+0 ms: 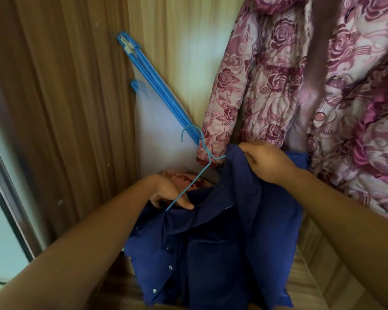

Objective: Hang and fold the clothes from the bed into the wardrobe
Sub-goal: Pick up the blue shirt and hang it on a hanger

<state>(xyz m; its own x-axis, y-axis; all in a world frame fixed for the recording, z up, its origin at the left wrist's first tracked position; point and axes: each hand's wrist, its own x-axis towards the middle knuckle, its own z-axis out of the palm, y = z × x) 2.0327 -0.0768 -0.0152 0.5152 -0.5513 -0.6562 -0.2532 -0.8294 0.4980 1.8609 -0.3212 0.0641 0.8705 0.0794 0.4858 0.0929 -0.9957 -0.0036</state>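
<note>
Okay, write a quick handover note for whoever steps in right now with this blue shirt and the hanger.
Left hand: grips the lower arm of the blue wire hanger where it enters the navy shirt.
Right hand: pinches the shirt's fabric near the collar, holding it up.
Done: hanger is partly inside the shirt; a floral coat already hangs on the right.
Left: seat both shoulders on the hanger, then hook it up, probably beside the coat. The hook is free and the rail is out of view.

No legible text or labels anywhere.
</note>
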